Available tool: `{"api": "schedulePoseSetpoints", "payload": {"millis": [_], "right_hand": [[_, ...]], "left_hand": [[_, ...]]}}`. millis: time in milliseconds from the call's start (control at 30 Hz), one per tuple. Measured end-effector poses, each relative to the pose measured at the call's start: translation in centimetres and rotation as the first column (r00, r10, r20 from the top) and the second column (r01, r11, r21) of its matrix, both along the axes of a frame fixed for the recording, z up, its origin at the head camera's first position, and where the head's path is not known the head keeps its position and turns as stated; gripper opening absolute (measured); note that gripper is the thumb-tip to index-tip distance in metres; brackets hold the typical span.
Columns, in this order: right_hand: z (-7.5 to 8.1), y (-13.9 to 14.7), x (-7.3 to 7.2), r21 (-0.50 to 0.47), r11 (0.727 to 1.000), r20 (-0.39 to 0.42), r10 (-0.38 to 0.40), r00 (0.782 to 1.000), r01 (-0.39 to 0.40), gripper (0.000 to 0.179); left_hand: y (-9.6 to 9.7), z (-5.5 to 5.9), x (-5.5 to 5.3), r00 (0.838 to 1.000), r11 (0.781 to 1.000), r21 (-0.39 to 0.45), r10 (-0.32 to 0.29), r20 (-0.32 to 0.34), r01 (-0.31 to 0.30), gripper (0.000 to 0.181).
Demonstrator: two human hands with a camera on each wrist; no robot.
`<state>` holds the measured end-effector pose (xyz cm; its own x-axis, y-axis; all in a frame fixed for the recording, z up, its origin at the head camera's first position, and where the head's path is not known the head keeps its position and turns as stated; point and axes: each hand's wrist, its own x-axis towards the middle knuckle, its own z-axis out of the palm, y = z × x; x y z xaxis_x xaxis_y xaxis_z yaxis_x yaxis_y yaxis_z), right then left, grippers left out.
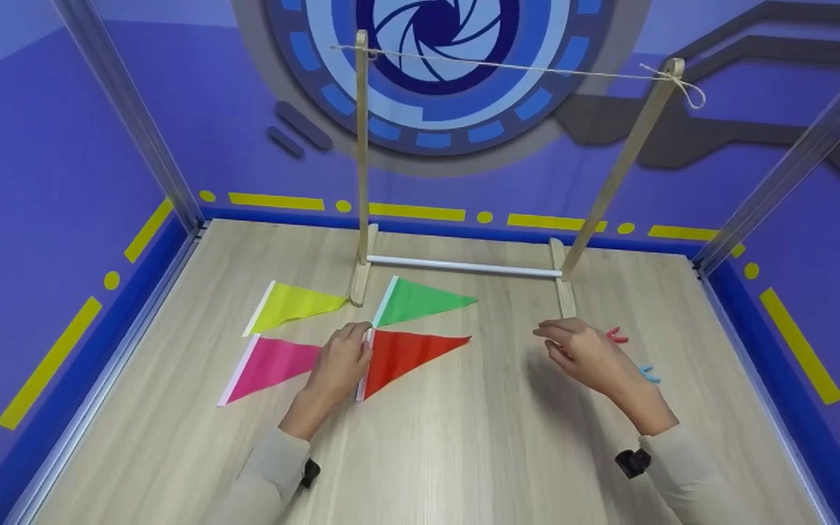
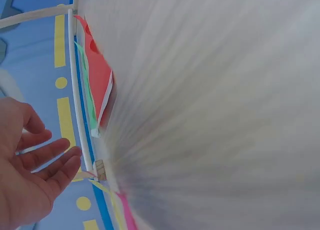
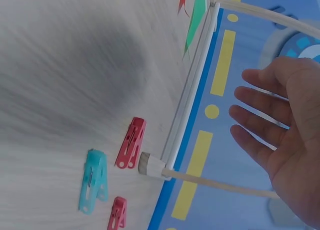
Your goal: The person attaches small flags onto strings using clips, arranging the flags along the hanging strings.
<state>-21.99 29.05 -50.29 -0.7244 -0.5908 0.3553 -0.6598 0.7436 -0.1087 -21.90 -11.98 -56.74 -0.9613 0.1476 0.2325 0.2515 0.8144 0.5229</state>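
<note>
My left hand (image 1: 337, 361) hovers with loosely bent fingers between the pink pennant (image 1: 274, 363) and the red pennant (image 1: 409, 355), overlapping both in the head view. Nothing lies in its grasp in the left wrist view. A green pennant (image 1: 420, 302) and a yellow pennant (image 1: 292, 305) lie behind them; each flag has a white strip on its left edge. Over the table's right side, my right hand (image 1: 584, 354) holds nothing, its fingers relaxed. Close to it lie a red clothespin (image 3: 131, 143), a blue clothespin (image 3: 93, 181) and a second red clothespin (image 3: 117, 214).
A wooden frame stands at the back: a left post (image 1: 362, 146), a right post (image 1: 623, 168) and a white bar (image 1: 464, 267) low between them. Thin string (image 1: 507, 65) runs across the tops, tied in a bow at the right. Blue printed walls (image 1: 41, 182) enclose the table.
</note>
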Motion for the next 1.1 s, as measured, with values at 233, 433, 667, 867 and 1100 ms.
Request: {"api": "schedulePoseSetpoints", "payload": {"millis": [233,433,667,867,1100], "right_hand": [[-0.1,2.0,0.0,0.002,1.000,0.018,-0.025,1.000,0.025,0.034],[-0.1,4.1,-0.2,-0.030,0.995,0.103,-0.094,0.990,0.098,0.041],[-0.9,6.0,-0.4,-0.070,0.990,0.166,-0.108,0.980,0.121,0.039],[-1.3,7.8,-0.7,-0.069,0.984,0.200,-0.150,0.968,0.167,0.042],[-1.4,9.5,-1.3,-0.084,0.971,0.252,-0.196,0.948,0.223,0.042]], "left_hand": [[0.2,-0.9,1.7,0.995,0.978,0.192,0.072,0.072,-0.085,0.041],[0.3,-2.1,3.6,0.989,0.957,0.280,0.044,0.138,-0.082,0.053],[-0.7,-1.9,5.2,0.971,0.961,0.251,0.057,0.230,-0.116,0.063],[-0.7,-2.0,6.9,0.957,0.959,0.259,0.036,0.289,-0.114,0.063],[0.2,-3.0,7.7,0.968,0.980,0.169,0.064,0.243,-0.107,0.069]]}}
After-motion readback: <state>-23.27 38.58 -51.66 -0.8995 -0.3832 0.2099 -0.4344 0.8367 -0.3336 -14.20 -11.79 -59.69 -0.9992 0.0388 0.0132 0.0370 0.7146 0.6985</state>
